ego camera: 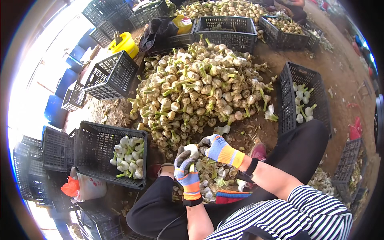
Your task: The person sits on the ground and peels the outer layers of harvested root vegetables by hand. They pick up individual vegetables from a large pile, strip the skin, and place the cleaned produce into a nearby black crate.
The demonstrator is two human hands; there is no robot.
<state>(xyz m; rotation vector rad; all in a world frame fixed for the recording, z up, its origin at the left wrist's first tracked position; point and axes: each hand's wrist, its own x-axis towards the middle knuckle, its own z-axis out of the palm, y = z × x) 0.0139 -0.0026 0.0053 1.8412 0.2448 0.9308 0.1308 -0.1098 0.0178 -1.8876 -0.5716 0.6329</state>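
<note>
My left hand (186,168), in a blue and orange work glove with dark fingers, grips a white garlic bulb (192,148) with its cut stem pointing down toward my palm. Close by on the right, my gloved right hand (220,150) has its fingers bent against the bulb's side. Whether those fingertips pinch anything is hidden. Just beyond both hands rises a large heap of soil-stained garlic (192,90) with green stem stubs. Loose peeled skins (210,174) lie on the ground between my legs.
To the left, a black plastic crate (90,150) contains cleaned bulbs; another crate (288,99) by my right knee has several. More crates (226,37) line the heap's far side. A yellow bucket (127,45) and a white bucket (93,187) stand at left. Another person (295,9) sits far right.
</note>
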